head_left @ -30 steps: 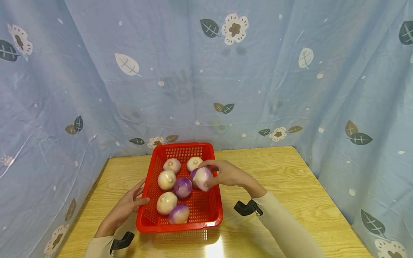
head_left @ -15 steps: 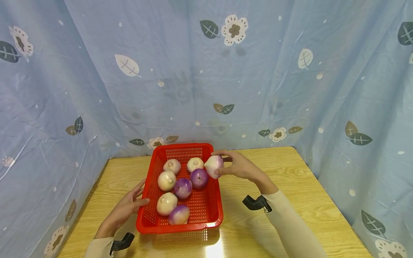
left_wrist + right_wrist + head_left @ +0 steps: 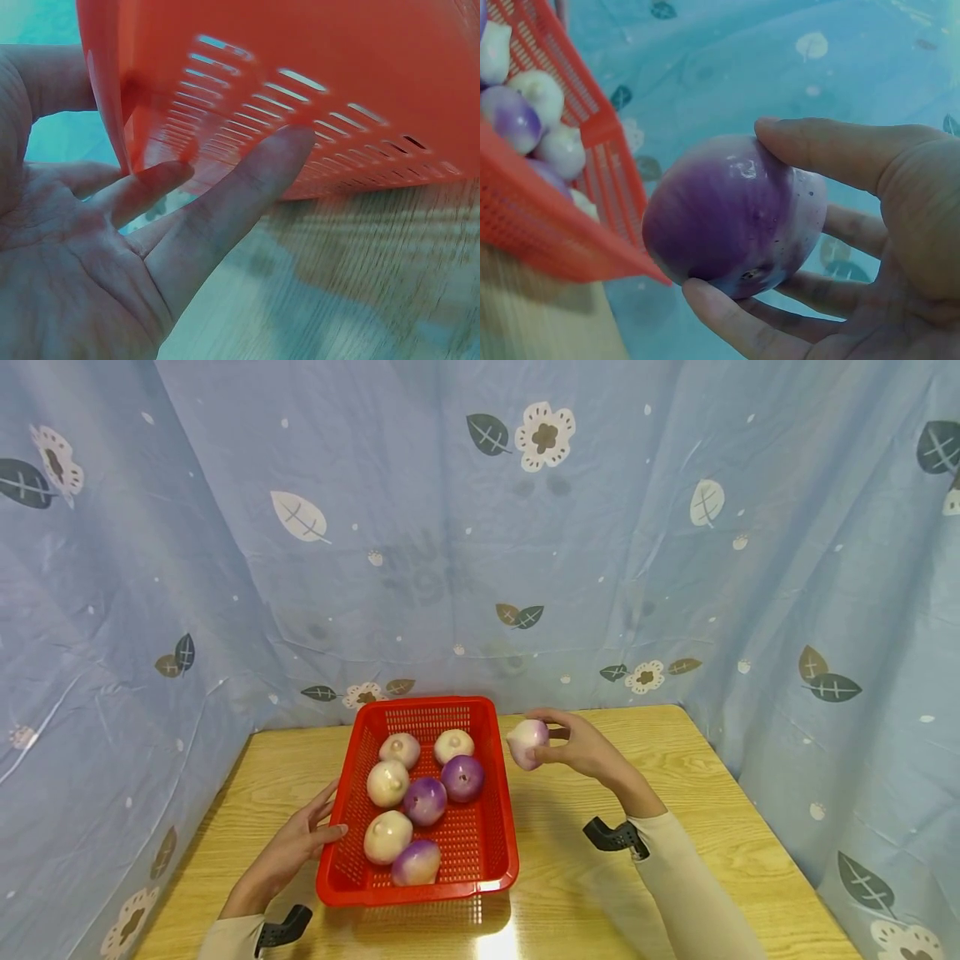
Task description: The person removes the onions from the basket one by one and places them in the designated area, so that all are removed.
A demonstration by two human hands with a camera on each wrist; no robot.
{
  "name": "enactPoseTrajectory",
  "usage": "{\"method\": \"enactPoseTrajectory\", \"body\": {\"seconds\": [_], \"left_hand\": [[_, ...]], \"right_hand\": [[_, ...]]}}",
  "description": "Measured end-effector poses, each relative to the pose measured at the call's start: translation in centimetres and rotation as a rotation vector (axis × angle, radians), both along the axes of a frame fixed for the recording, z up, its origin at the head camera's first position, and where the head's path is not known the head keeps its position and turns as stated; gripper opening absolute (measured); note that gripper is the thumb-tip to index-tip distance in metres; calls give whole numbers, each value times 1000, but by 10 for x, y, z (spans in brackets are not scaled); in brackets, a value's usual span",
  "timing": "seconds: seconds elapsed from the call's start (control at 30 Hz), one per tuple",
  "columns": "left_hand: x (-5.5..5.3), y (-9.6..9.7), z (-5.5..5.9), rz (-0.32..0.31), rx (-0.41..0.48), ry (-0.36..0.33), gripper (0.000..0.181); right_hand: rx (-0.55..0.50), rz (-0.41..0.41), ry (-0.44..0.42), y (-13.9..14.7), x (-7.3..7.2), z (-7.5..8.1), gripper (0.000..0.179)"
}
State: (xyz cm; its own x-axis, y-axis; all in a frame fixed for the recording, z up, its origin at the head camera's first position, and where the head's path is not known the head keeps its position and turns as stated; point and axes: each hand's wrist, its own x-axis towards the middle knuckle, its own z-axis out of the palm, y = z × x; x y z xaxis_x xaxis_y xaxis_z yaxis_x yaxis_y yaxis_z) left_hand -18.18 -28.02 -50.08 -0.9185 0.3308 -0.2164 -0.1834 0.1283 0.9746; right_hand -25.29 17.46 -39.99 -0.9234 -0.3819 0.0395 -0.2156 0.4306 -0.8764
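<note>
Before a floral curtain (image 3: 420, 527), the right hand (image 3: 581, 747) grips a purple-white onion (image 3: 529, 743) now outside the red basket (image 3: 408, 894), leaving seven others (image 3: 462, 777) inside, the left hand (image 3: 298, 835) pinching its rim (image 3: 357, 735).

In the head view we see even, fairly bright light, with a white glare patch on the yellow wood-grain table (image 3: 720, 810), soft shadows across it, and a glint on the near rim of the red perforated plastic basket (image 3: 420, 894). We find both wrist views dimmer, hazier and tinted blue-green, with small highlights on the glossy, round, purple-and-white onion (image 3: 712, 214) in the right one.
</note>
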Motion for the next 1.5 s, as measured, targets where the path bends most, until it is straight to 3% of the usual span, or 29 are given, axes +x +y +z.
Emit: {"method": "enactPoseTrajectory", "body": {"seconds": [0.17, 0.47, 0.8, 1.03, 1.17, 1.5], "left_hand": [[0, 0, 1, 0, -2, 3, 84], [1, 0, 3, -2, -5, -1, 85], [1, 1, 2, -1, -14, 7, 85], [1, 3, 3, 9, -22, 5, 85], [2, 3, 4, 20, -34, 3, 85], [2, 4, 3, 17, -31, -1, 85]], "right_hand": [[-21, -34, 1, 8, -6, -13, 58], [-187, -142, -109, 18, -22, -53, 61], [-262, -238, -86, 23, -32, -89, 64], [-305, -293, -68, 18, -34, -102, 63], [-313, -339, -39, 17, -40, -123, 61], [-317, -363, -47, 13, -47, -138, 62]]}}
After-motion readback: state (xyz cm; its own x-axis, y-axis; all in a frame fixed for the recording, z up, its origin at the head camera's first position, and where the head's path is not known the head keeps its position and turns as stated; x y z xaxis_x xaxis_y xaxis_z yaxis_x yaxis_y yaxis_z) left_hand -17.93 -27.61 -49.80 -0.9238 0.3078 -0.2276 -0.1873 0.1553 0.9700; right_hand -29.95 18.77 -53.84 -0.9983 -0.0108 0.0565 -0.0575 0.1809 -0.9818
